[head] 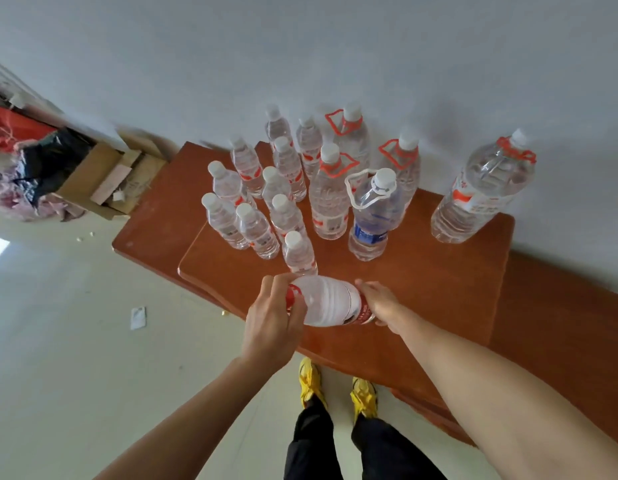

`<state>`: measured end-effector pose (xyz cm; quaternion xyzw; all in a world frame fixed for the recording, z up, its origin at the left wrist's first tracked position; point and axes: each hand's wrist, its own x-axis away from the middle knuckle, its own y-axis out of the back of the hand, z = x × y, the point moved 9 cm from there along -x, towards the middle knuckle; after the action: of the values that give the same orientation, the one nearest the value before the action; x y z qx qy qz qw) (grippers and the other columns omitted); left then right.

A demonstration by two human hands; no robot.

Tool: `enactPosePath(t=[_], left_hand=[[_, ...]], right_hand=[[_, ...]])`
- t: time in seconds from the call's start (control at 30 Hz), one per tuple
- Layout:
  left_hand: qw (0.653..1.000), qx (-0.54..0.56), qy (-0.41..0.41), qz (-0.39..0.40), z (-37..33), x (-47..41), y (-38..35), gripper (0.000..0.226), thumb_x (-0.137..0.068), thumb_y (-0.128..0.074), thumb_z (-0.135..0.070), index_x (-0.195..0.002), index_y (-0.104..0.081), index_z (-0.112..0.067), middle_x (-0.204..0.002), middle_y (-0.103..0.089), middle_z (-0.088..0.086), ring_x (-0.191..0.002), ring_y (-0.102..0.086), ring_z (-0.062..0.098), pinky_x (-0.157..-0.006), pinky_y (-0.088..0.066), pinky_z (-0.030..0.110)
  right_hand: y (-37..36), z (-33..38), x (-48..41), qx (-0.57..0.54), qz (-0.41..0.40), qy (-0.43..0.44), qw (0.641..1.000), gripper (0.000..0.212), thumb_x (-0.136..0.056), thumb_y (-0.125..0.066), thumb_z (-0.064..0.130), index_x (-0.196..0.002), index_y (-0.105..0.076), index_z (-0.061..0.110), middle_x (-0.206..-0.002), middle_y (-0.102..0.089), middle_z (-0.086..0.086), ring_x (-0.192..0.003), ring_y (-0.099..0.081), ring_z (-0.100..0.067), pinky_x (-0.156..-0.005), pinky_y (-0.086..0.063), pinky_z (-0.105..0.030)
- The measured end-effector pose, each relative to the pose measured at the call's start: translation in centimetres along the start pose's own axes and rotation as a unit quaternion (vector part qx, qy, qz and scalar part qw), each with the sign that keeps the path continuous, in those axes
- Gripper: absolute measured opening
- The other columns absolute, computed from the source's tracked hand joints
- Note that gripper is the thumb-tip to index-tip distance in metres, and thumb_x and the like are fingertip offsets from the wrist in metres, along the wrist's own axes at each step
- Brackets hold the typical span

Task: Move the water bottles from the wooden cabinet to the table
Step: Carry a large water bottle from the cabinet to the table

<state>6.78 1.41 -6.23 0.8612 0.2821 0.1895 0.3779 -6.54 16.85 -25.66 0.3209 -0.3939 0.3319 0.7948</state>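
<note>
Currently doing: carrying one large clear plastic water bottle with a red label, held sideways over the near edge of the reddish-brown wooden top; I'd guess it's either just picked up or about to be stood down, can't tell which
Left hand: fingers curled round the left end of that bottle, firm grip
Right hand: wrapped round the other end, by the red label; so it's a two-handed hold
Next move, my guess: tip it upright and find a gap; the closest small bottle sits just behind it, so it needs some care not to knock that over
Small clear plastic bottles with white caps: a cluster standing upright on the left, all capped; they look like clear water, fill level hard to read
Big clear jugs with red loop handles: upright behind and to the right, capped
Blue-labelled bottle with a white loop handle: upright, in front of the jugs
Open brown cardboard box: on the floor at left; contents unclear
</note>
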Motion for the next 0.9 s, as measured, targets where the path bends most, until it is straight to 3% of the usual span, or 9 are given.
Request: enactPosePath(t=[0.07,0.17,0.27,0.33,0.43,0.6,0.7,0.9], left_hand=[[0.996,0.005,0.059,-0.059,2.0,0.3,0.5,0.021,-0.097,-0.047,-0.036,-0.108,-0.058,-0.022,-0.102,-0.056,-0.009,-0.083,-0.055,0.010,-0.070,-0.054,0.031],[0.978,0.020,0.156,-0.134,5.0,0.8,1.2,0.023,-0.092,-0.056,-0.042,-0.083,-0.063,-0.023,-0.079,-0.062,-0.007,-0.071,-0.059,0.013,-0.064,-0.056,0.038],[0.962,0.017,0.233,-0.141,8.3,1.4,1.2,0.031,-0.092,-0.058,-0.041,-0.073,-0.065,-0.018,-0.067,-0.062,-0.004,-0.065,-0.059,0.015,-0.059,-0.049,0.028],[0.951,0.024,0.280,-0.131,10.9,2.0,1.0,0.038,-0.092,-0.057,-0.040,-0.063,-0.063,-0.018,-0.062,-0.062,0.001,-0.062,-0.060,0.020,-0.058,-0.046,0.029],[0.927,0.080,0.343,-0.129,14.1,3.7,0.5,0.044,-0.093,-0.057,-0.034,-0.053,-0.056,-0.015,-0.053,-0.057,0.006,-0.055,-0.055,0.023,-0.057,-0.043,0.030],[0.892,0.147,0.403,-0.144,16.4,6.9,1.1,0.049,-0.093,-0.055,-0.031,-0.052,-0.047,-0.006,-0.054,-0.052,0.017,-0.052,-0.046,0.024,-0.055,-0.038,0.030],[0.884,0.150,0.417,-0.149,17.7,9.4,2.7,0.047,-0.091,-0.054,-0.033,-0.051,-0.047,-0.009,-0.052,-0.054,0.016,-0.050,-0.048,0.026,-0.054,-0.039,0.031],[0.847,0.181,0.450,-0.217,21.4,17.6,9.0,0.041,-0.089,-0.054,-0.030,-0.054,-0.053,-0.009,-0.051,-0.056,0.014,-0.052,-0.053,0.027,-0.053,-0.038,0.030]], right_hand=[[-0.5,0.0,-0.8,0.002,-0.001,0.011,1.000,0.062,-0.095,-0.040,0.060,-0.144,-0.040,0.022,-0.144,-0.047,-0.009,-0.128,-0.048,-0.032,-0.105,-0.041,-0.052],[-1.0,0.5,-2.1,0.011,-0.002,0.046,0.999,0.064,-0.094,-0.046,0.056,-0.144,-0.040,0.017,-0.143,-0.049,-0.010,-0.126,-0.050,-0.030,-0.106,-0.041,-0.047],[-1.6,1.1,-3.2,0.012,0.002,0.073,0.997,0.063,-0.094,-0.050,0.052,-0.144,-0.041,0.014,-0.136,-0.053,-0.011,-0.118,-0.055,-0.027,-0.093,-0.046,-0.037],[-2.0,1.6,-3.6,0.025,-0.005,0.088,0.996,0.062,-0.094,-0.051,0.052,-0.142,-0.042,0.014,-0.131,-0.056,-0.011,-0.104,-0.058,-0.023,-0.085,-0.048,-0.035],[-2.5,2.3,-4.0,0.069,-0.026,0.095,0.993,0.063,-0.091,-0.054,0.055,-0.139,-0.046,0.015,-0.126,-0.060,-0.011,-0.101,-0.061,-0.024,-0.088,-0.053,-0.039],[-4.1,2.3,-2.0,0.201,-0.018,0.079,0.976,0.062,-0.094,-0.044,0.061,-0.132,-0.051,0.013,-0.121,-0.063,-0.010,-0.103,-0.062,-0.026,-0.078,-0.047,-0.032],[-5.9,2.5,0.4,0.265,-0.015,0.084,0.960,0.065,-0.092,-0.036,0.068,-0.126,-0.054,0.016,-0.113,-0.064,-0.007,-0.098,-0.064,-0.026,-0.082,-0.052,-0.036],[-14.5,7.6,5.9,0.390,0.006,0.174,0.904,0.066,-0.091,-0.032,0.070,-0.120,-0.056,0.016,-0.105,-0.065,-0.005,-0.082,-0.060,-0.022,-0.064,-0.043,-0.027]])
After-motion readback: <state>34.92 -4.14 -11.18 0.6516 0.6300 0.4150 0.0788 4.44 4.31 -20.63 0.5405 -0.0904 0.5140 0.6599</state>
